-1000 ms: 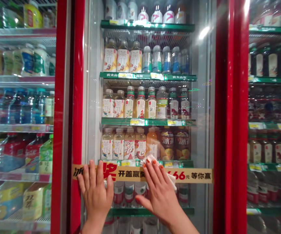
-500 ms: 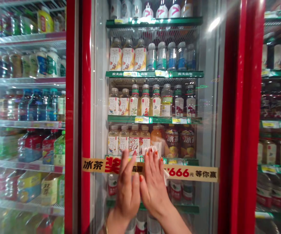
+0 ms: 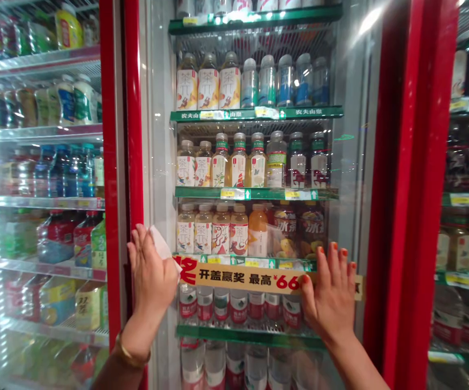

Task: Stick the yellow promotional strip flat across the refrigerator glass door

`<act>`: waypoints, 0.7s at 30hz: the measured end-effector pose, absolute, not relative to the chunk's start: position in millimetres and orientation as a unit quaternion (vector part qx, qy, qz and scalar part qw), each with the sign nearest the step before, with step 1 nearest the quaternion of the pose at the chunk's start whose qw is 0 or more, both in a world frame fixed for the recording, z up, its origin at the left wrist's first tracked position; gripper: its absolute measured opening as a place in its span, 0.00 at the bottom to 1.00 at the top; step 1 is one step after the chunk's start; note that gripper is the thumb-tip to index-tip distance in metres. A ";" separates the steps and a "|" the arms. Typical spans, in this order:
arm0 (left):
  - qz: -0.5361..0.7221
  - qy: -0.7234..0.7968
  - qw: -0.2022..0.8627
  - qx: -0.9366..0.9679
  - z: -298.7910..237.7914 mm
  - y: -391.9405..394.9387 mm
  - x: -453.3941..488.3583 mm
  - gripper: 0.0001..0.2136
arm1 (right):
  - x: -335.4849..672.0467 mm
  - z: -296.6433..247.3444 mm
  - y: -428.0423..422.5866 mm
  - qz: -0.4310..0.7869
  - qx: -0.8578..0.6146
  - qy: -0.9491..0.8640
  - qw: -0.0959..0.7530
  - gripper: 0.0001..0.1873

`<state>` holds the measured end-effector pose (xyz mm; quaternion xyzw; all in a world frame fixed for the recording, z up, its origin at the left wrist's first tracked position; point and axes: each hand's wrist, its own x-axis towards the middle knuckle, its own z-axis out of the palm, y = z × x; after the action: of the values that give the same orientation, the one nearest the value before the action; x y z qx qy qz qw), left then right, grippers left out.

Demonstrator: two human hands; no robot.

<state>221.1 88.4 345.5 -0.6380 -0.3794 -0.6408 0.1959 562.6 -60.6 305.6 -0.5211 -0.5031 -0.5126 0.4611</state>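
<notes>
My left hand [image 3: 151,276] is at the left side of the glass door [image 3: 161,135], beside its red frame. A thin white sheet, like a tissue or wipe [image 3: 162,245], sticks out between its thumb and fingers; the rest is hidden behind the palm. My right hand [image 3: 332,295] lies with fingers spread over the right part of a tan strip [image 3: 234,278] printed with red and black characters. I see nothing held in it. The strip runs across the door, in front of shelves of bottled drinks.
Behind the glass, several tea bottles [image 3: 229,81] and other drinks stand on green-edged shelves [image 3: 254,112]. To the left is another lit cooler with bottles [image 3: 56,244], past a red post [image 3: 115,162]. A further cooler [image 3: 462,206] stands to the right beyond red framing.
My hands, close together at the strip's middle before, have moved apart, left hand leftward and right hand rightward. The white sheet now shows at my left hand. The view has tilted slightly.
</notes>
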 end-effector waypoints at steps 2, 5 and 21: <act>-0.653 -0.374 0.190 -0.630 349.6 85.8 235.3 0.38 | 563.9 302.2 -55.4 -0.542 -0.531 -0.500 0.417 0.41; -0.600 -0.307 0.254 -0.694 328.1 76.1 266.7 0.44 | 560.6 300.5 -52.9 -0.558 -0.532 -0.496 0.399 0.40; -0.495 -0.222 0.348 -0.765 331.0 81.7 254.6 0.51 | 562.7 296.7 -52.8 -0.535 -0.549 -0.488 0.416 0.41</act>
<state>254.6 81.7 331.0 -0.7650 -0.2216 -0.4945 0.3480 562.7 -52.8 296.7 -0.5494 -0.4883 -0.5355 0.4160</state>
